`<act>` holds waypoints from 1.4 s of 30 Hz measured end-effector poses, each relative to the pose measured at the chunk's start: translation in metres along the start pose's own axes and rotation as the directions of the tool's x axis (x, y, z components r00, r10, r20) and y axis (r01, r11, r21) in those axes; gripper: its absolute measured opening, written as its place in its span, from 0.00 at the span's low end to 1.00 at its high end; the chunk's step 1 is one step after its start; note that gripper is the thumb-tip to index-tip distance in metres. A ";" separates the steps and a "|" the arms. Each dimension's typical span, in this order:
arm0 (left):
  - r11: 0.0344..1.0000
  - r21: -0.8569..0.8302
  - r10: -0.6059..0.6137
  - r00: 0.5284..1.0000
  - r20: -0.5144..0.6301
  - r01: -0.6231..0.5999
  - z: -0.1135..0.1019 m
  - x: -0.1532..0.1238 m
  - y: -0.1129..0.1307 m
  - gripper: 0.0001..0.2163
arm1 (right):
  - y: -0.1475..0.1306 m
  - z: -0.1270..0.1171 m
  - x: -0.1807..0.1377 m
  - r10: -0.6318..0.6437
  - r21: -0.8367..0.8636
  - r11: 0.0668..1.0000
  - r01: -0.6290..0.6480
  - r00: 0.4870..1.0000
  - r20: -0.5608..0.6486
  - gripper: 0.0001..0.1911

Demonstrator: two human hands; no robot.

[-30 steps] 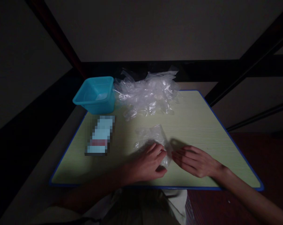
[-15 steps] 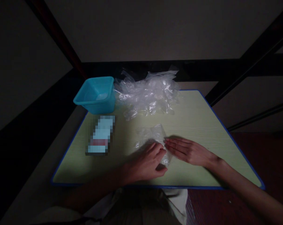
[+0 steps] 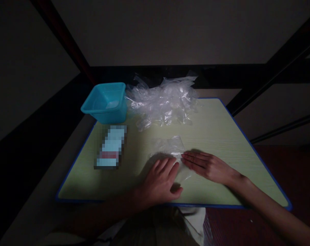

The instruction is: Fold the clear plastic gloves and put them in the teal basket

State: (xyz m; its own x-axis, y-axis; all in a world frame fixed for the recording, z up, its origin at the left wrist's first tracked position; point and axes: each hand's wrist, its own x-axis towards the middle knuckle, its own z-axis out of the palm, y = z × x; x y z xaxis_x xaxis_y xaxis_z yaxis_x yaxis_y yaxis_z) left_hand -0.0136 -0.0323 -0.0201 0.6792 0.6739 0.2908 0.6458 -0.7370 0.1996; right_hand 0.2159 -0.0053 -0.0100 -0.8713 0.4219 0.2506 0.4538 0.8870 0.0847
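A clear plastic bag (image 3: 167, 145) lies flat on the table in front of me. Over its near part rests my left hand (image 3: 161, 179), palm down with the fingers stretched out and the thumb apart. My right hand (image 3: 205, 165) reaches in from the right, its fingers straight and side by side, the tips touching the bag's right edge. Neither hand is closed around anything. The part of the bag under my left hand is hidden.
A pile of crumpled clear plastic bags (image 3: 167, 100) covers the back of the blue-edged table (image 3: 221, 136). A turquoise plastic basin (image 3: 111, 116) stands at the back left. Nearer on the left lies a phone (image 3: 111, 147) with a blurred screen. Dark walls and bars surround the table.
My left hand has shifted slightly left and its curled fingers have stretched out flat. The bag looks smoother and more spread. My right hand has barely moved.
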 end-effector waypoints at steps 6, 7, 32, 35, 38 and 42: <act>0.989 0.144 0.045 0.996 -0.081 -0.033 -0.002 -0.014 -0.009 0.17 | -0.011 -0.002 0.001 0.081 0.028 0.996 -0.080 0.996 -0.026 0.16; 0.986 0.160 0.049 0.995 -0.087 -0.035 -0.004 -0.015 -0.011 0.17 | -0.012 -0.001 0.001 0.093 0.026 0.995 -0.092 0.995 -0.030 0.16; 0.960 0.236 0.198 0.960 -0.196 -0.150 -0.011 -0.023 -0.047 0.12 | -0.012 -0.003 0.002 0.158 0.074 0.986 -0.151 0.983 -0.094 0.21; 0.960 0.238 0.197 0.960 -0.200 -0.147 -0.013 -0.022 -0.047 0.12 | -0.012 -0.002 0.001 0.158 0.080 0.985 -0.151 0.984 -0.082 0.20; 0.959 0.249 0.188 0.961 -0.201 -0.135 -0.014 -0.021 -0.047 0.12 | -0.011 -0.003 0.002 0.162 0.086 0.984 -0.156 0.985 -0.067 0.19; 0.958 0.257 0.185 0.961 -0.205 -0.130 -0.013 -0.022 -0.047 0.11 | -0.010 -0.004 0.004 0.148 0.081 0.987 -0.141 0.985 -0.089 0.21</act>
State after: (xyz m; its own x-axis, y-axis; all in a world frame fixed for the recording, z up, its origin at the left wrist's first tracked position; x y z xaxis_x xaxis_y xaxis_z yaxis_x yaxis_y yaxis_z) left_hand -0.0636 -0.0130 -0.0236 0.7011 0.5003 0.5080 0.6196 -0.7801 -0.0870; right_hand 0.2084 -0.0133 -0.0064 -0.7745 0.5304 0.3448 0.5557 0.8308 -0.0299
